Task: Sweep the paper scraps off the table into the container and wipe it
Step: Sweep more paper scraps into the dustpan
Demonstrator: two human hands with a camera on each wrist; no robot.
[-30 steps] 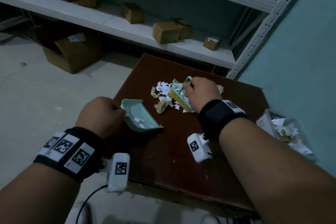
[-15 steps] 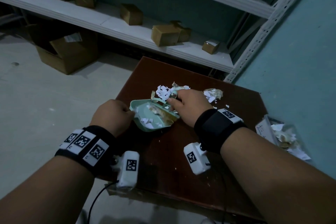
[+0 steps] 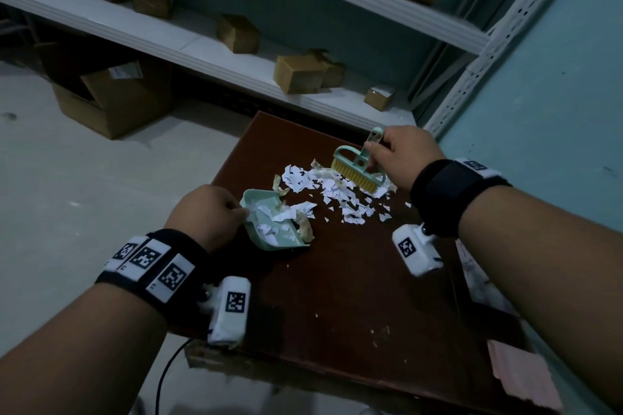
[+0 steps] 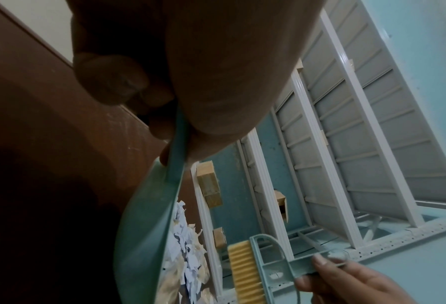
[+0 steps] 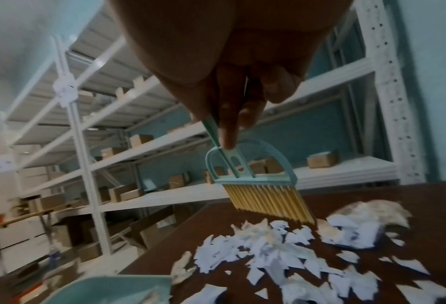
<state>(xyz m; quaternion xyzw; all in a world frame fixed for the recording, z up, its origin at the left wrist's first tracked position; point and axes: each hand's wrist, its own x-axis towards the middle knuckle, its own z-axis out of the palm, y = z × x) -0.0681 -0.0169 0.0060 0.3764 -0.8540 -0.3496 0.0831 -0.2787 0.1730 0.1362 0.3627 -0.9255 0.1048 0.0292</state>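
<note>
A mint-green dustpan sits on the dark brown table near its left edge, holding white and tan paper scraps. My left hand grips its handle. A pile of white paper scraps lies on the table just right of the pan, also in the right wrist view. My right hand pinches the handle of a mint-green brush with yellow bristles, held at the far side of the pile, bristles at the scraps.
A clear container with scraps lies at the table's right edge, mostly hidden by my right forearm. A pink cloth lies at the near right corner. White shelving with cardboard boxes stands behind; a teal wall is at right.
My right hand has lifted the brush out of the pan and carried it back to the far right of the scrap pile. The dustpan now holds more scraps; my left hand stays on it.
</note>
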